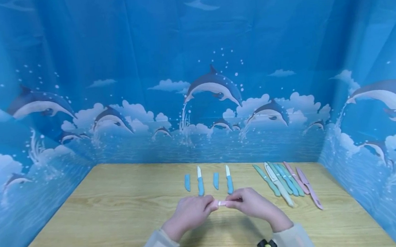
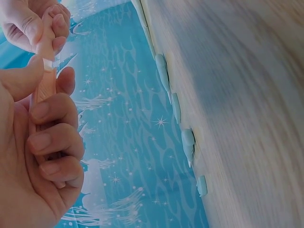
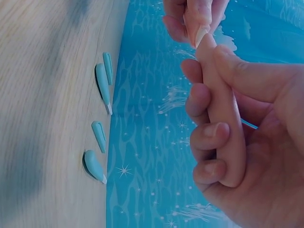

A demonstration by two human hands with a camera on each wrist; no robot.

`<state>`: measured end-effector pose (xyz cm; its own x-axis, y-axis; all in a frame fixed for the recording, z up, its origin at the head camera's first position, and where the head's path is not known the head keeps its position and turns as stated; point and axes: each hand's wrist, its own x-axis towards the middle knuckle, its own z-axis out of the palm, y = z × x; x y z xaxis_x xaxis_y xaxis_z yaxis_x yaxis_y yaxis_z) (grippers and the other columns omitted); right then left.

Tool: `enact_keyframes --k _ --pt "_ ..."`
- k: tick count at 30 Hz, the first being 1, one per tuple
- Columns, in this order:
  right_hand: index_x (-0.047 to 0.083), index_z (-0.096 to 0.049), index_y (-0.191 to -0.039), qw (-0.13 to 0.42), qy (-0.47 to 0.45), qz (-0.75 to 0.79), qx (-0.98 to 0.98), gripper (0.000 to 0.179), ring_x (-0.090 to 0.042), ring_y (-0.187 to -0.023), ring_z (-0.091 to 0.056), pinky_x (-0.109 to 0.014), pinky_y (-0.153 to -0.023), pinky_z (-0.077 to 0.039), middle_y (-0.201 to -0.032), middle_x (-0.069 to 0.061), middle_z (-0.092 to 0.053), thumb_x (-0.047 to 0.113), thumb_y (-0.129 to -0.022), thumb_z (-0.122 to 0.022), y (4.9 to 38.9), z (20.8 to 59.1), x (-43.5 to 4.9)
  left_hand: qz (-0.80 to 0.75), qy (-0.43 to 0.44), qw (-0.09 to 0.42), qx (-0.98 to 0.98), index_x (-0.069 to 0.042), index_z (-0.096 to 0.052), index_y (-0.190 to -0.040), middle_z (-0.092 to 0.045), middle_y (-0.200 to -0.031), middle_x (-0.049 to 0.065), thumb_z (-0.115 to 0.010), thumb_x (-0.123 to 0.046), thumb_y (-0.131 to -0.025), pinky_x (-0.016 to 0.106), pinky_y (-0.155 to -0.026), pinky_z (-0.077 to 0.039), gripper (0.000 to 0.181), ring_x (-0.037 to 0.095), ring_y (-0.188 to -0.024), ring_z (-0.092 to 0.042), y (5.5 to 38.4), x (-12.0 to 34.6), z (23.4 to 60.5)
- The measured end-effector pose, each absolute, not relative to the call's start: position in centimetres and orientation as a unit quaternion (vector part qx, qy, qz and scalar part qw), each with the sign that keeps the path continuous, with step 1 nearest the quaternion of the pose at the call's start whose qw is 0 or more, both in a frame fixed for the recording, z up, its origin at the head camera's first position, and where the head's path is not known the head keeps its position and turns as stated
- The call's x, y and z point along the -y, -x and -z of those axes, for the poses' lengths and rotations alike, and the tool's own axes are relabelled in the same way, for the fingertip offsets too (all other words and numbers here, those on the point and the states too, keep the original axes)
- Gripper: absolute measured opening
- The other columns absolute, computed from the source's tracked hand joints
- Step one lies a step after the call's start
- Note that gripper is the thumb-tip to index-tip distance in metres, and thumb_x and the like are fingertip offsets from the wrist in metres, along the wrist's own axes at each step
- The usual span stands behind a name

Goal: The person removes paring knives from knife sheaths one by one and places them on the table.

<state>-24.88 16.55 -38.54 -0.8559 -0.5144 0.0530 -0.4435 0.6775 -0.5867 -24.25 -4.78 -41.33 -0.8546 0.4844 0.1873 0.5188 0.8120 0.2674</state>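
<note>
Both hands hold a small pink knife between them, above the table. My left hand (image 1: 193, 211) grips its pink sheath (image 2: 45, 88), fingers curled round it. My right hand (image 1: 254, 205) wraps round the smooth pink handle (image 3: 223, 118), its thumb lying along the top near the blade end. A short bit of white blade (image 1: 221, 203) shows between sheath and handle; the rest of the blade is hidden. Beyond the hands lie two blue knives with bare white blades, one on the left (image 1: 200, 182) and one on the right (image 1: 229, 180).
A blue sheath lies left of each blue knife, one farther left (image 1: 187, 182) and one between the knives (image 1: 216, 180). Several green, blue, white and pink knives (image 1: 278, 177) lie in a row at the right of the wooden table (image 1: 96, 224). A dolphin-print curtain (image 1: 144, 85) surrounds the table.
</note>
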Motion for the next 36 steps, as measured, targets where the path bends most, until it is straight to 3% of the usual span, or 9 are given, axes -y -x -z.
enact_keyframes --k 6,16,36 --pt "0.013 -0.075 -0.098 0.057 0.261 0.301 -0.916 0.018 -0.006 -0.072 -0.056 -0.025 -0.063 -0.048 -0.086 0.005 -0.069 0.027 -0.093 -0.064 24.95 38.57 -16.64 0.156 0.265 0.056 0.95 -0.026 -0.056 -0.083 -0.042 -0.06 -0.013 -0.042 -0.05 -0.099 0.022 -0.056 -0.034 0.032 0.005 -0.054 -0.04 24.11 4.78 41.23" --pt "0.012 -0.075 -0.1 0.066 0.262 0.307 -0.913 0.02 -0.009 -0.071 -0.055 -0.025 -0.062 -0.047 -0.088 -0.003 -0.07 0.027 -0.094 -0.064 25.05 38.53 -16.72 0.163 0.263 0.049 0.95 -0.027 -0.054 -0.08 -0.04 -0.058 -0.013 -0.04 -0.051 -0.1 0.022 -0.054 -0.033 0.034 0.004 -0.051 -0.036 24.29 4.78 41.34" --pt "0.012 -0.075 -0.1 0.06 0.247 0.307 -0.917 0.02 -0.008 -0.072 -0.057 -0.026 -0.063 -0.048 -0.088 0.001 -0.07 0.027 -0.092 -0.065 25.1 38.54 -17.1 0.161 0.261 0.065 0.95 -0.026 -0.051 -0.078 -0.04 -0.059 -0.013 -0.041 -0.049 -0.1 0.022 -0.054 -0.033 0.034 0.004 -0.052 -0.037 24.31 5.07 41.29"
